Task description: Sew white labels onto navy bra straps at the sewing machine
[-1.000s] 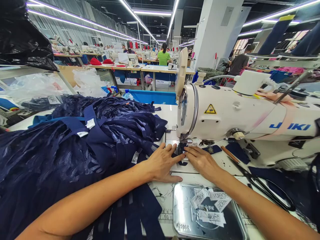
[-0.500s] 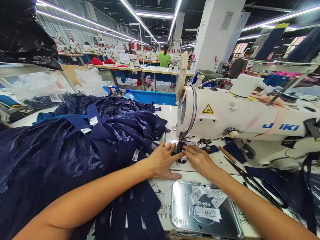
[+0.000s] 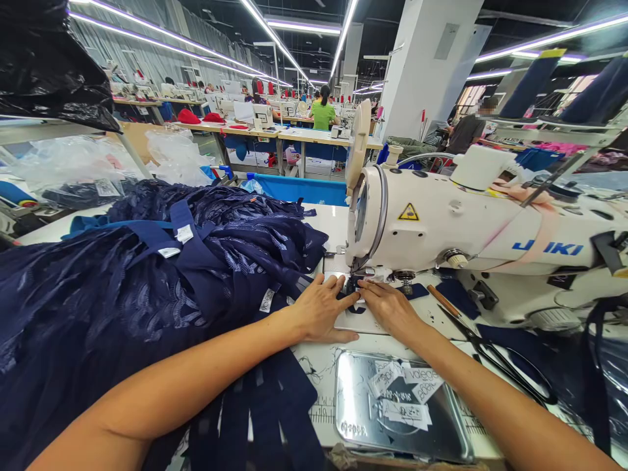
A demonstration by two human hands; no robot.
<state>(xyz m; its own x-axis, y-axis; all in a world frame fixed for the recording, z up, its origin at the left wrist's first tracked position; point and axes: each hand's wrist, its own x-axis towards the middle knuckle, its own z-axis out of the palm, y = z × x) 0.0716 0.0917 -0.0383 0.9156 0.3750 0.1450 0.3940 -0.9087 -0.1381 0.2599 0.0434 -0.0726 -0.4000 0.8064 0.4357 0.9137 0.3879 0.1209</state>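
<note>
My left hand (image 3: 321, 309) lies flat on the sewing machine's bed, fingers spread and thumb stretched sideways. Its index fingertip touches a small navy fabric piece (image 3: 356, 310) under the needle area. From the right, my right hand (image 3: 387, 304) has its fingers pressed together on that piece, by a bit of white label; the fingertips are partly hidden. Over both hands stands the white sewing machine head (image 3: 432, 216), its presser foot close to the fingertips. A big heap of navy garments (image 3: 235, 261) lies left, with straps trailing beneath my left forearm.
A metal tin lid (image 3: 358, 405) with loose printed labels (image 3: 405, 413) rests between my forearms. Black-handled scissors (image 3: 510, 366) and a wooden-handled tool (image 3: 443, 301) lie right, beside navy scraps. A black plastic bag (image 3: 53, 72) hangs upper left. Farther off, a person in green (image 3: 322, 116) sits among tables.
Both hands stay at the needle area with almost the same pose. The view has shifted slightly; the navy piece shows hardly any movement.
</note>
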